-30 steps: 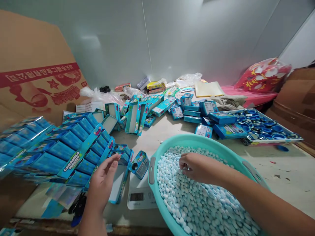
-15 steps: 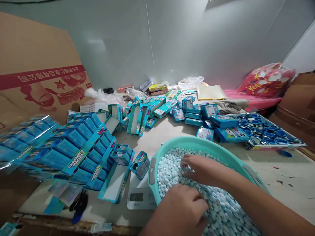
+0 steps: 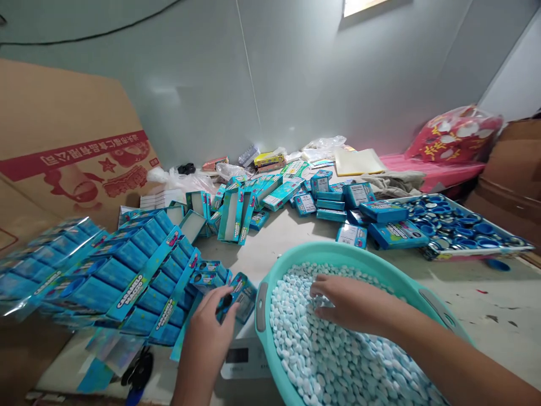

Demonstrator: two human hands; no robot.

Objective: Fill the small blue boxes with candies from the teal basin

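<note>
My left hand (image 3: 211,324) is at the near side of a small blue box (image 3: 245,299), thumb and fingers apart around its edge with the round dark hole; whether they touch it I cannot tell. That box stands on a white kitchen scale (image 3: 245,361), whose display is dark and partly hidden by the basin. My right hand (image 3: 338,299) rests in a turquoise basin (image 3: 333,249) heaped with pale blue and white candies (image 3: 304,338). Its fingers are bent, the thumb held apart, with candies showing between them. Beside my left hand, two small boxes (image 3: 208,273) sit in an open display tray.
Stacked trays of blue boxes (image 3: 127,270) stand on the left before a cardboard carton (image 3: 71,141). Loose boxes and empty trays (image 3: 232,214) lie behind. A shallow box of blue lids (image 3: 465,225) is on the right. Black scissors (image 3: 139,369) lie near the front edge.
My left hand has left the candies and moved left to the small box on the scale. My right hand stays in the basin. The view has tilted up slightly.
</note>
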